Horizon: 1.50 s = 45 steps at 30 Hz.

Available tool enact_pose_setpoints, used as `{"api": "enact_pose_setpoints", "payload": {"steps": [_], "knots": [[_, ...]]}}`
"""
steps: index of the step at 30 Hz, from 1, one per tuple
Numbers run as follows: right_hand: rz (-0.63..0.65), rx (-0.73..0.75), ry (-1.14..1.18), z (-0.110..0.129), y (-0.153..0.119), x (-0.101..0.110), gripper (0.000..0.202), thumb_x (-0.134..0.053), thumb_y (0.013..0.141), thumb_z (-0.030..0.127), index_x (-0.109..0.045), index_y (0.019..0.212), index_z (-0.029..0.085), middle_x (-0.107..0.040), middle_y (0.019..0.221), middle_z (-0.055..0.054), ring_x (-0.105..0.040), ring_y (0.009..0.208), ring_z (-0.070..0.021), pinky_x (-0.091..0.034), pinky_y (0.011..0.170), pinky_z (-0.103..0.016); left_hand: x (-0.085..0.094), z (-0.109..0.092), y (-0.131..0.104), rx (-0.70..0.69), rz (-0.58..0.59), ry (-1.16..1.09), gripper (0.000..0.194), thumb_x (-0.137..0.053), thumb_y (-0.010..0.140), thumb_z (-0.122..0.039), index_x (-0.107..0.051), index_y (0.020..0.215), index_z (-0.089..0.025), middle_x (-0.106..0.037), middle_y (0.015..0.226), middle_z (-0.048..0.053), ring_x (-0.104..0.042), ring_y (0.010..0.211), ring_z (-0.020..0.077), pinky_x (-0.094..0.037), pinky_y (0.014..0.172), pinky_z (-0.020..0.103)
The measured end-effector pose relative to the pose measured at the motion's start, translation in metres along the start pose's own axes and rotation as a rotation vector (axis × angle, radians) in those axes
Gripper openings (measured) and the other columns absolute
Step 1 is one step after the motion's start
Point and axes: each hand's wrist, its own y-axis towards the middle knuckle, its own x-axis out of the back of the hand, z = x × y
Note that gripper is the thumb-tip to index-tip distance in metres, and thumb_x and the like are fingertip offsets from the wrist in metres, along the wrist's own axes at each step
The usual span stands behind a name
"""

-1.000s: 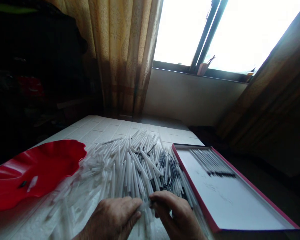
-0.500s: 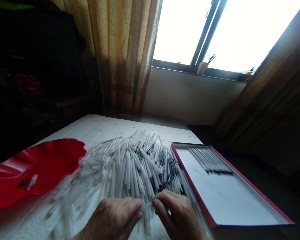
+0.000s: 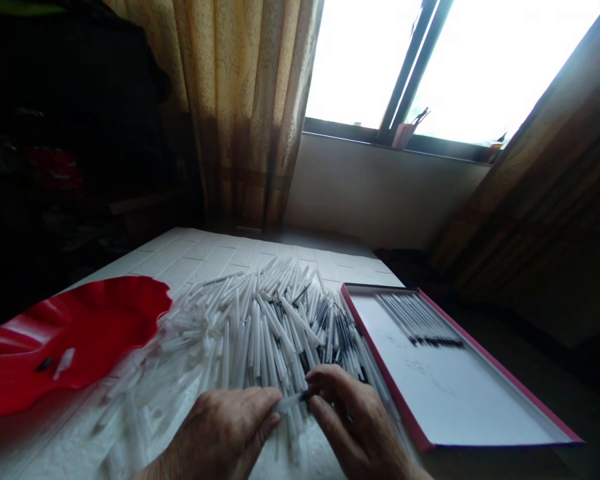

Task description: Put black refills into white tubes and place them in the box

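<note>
My left hand is closed around one end of a translucent whitish pen, held crosswise near the table's front edge. My right hand pinches the pen's other end, where a dark part shows between thumb and fingers. Just beyond both hands spreads a large loose pile of similar translucent pen tubes, with dark refills or tips among them towards the right. Inside the shallow box on the right, a row of pens lies side by side, black ends towards me.
A red wavy-rimmed dish stands on the left, holding a small black piece and a small whitish piece. The white brick-patterned table reaches back towards a curtain and a window. A pink cup sits on the sill.
My right hand has risen slightly and its fingers have shifted on the pen. The dark part at that end now shows. My left hand has moved slightly left, still gripping.
</note>
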Motion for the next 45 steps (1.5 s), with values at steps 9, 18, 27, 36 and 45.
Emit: {"api": "enact_pose_setpoints", "payload": {"steps": [9,18,27,36,45], "knots": [[0.029,0.036,0.006,0.0047,0.0056,-0.002,0.01,-0.051,0.091,0.016,-0.06,0.087,0.019,-0.064,0.07,-0.001,-0.058,0.057,-0.0126,-0.043,0.054,-0.021,0.0012,-0.0031,0.0005,-0.003,0.014,0.011,0.039,-0.023,0.11,-0.034,-0.06,0.105,-0.022,-0.077,0.078,-0.001,-0.078,0.066,0.0176,-0.059,0.057,0.023],[0.078,0.039,-0.06,0.0027,0.0026,-0.003,0.029,-0.044,0.096,0.021,-0.055,0.069,0.02,-0.056,0.058,0.001,-0.054,0.051,-0.0117,-0.036,0.051,-0.022,-0.0001,-0.0036,-0.0012,-0.028,0.011,0.043,0.043,-0.02,0.111,-0.035,-0.06,0.103,-0.021,-0.075,0.075,-0.001,-0.076,0.062,0.0184,-0.057,0.051,0.026],[0.015,0.053,0.01,0.0024,0.002,0.0012,0.013,-0.052,0.092,0.017,-0.061,0.102,0.018,-0.069,0.077,-0.002,-0.065,0.062,-0.0129,-0.047,0.061,-0.02,0.0013,-0.0023,-0.001,-0.026,0.007,0.035,0.042,-0.02,0.111,-0.035,-0.059,0.105,-0.021,-0.076,0.077,-0.001,-0.077,0.063,0.0193,-0.059,0.052,0.027],[0.035,0.091,0.009,0.004,0.0043,-0.0004,0.011,-0.05,0.089,0.012,-0.058,0.089,0.019,-0.062,0.069,0.001,-0.057,0.056,-0.0117,-0.042,0.054,-0.021,0.0012,-0.0015,0.0022,-0.028,0.0,0.052,0.044,-0.018,0.111,-0.036,-0.059,0.103,-0.022,-0.075,0.075,-0.001,-0.076,0.06,0.0193,-0.058,0.05,0.028],[0.072,0.081,-0.032,0.0008,0.0025,0.0009,0.016,-0.046,0.094,0.017,-0.057,0.082,0.019,-0.061,0.067,-0.001,-0.058,0.057,-0.0126,-0.04,0.056,-0.022,-0.0003,-0.0048,0.0008,-0.038,-0.007,0.052,0.042,-0.02,0.111,-0.036,-0.059,0.104,-0.021,-0.075,0.074,-0.001,-0.076,0.062,0.0184,-0.057,0.051,0.026]]}}
